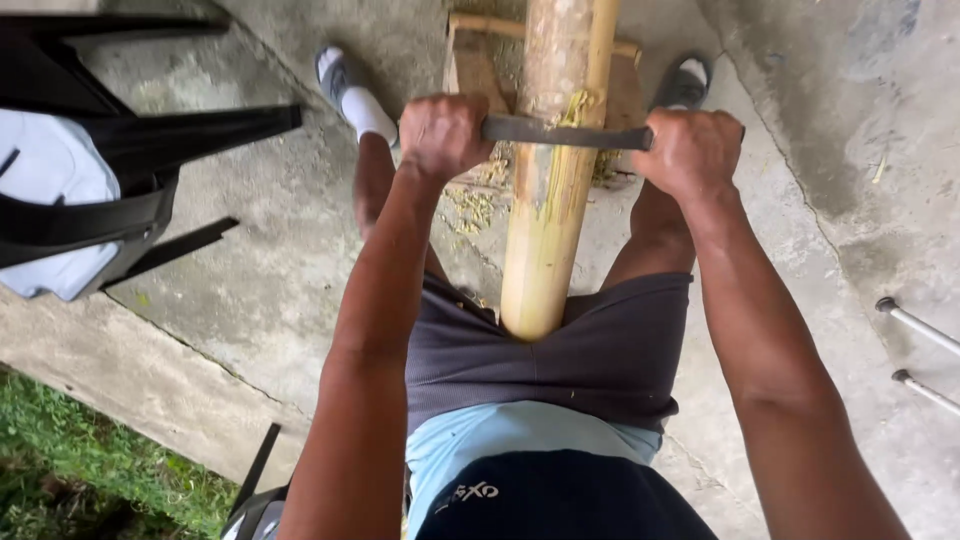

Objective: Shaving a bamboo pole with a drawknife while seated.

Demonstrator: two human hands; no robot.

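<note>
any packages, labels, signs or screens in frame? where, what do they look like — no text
No packages, signs or screens.
Printed mark: small white lettering on the dark garment at the person's waist, bottom centre, just below the light blue shirt hem.

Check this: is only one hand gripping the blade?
No: the left hand and right hand each grip an end of the blade lying across the bamboo pole.

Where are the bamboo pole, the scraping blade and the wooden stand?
bamboo pole [545,230], head view, on the pale peeled shaft below the blade.
scraping blade [560,133], head view, on the dark bar between both hands.
wooden stand [470,65], head view, on its left board.
</note>
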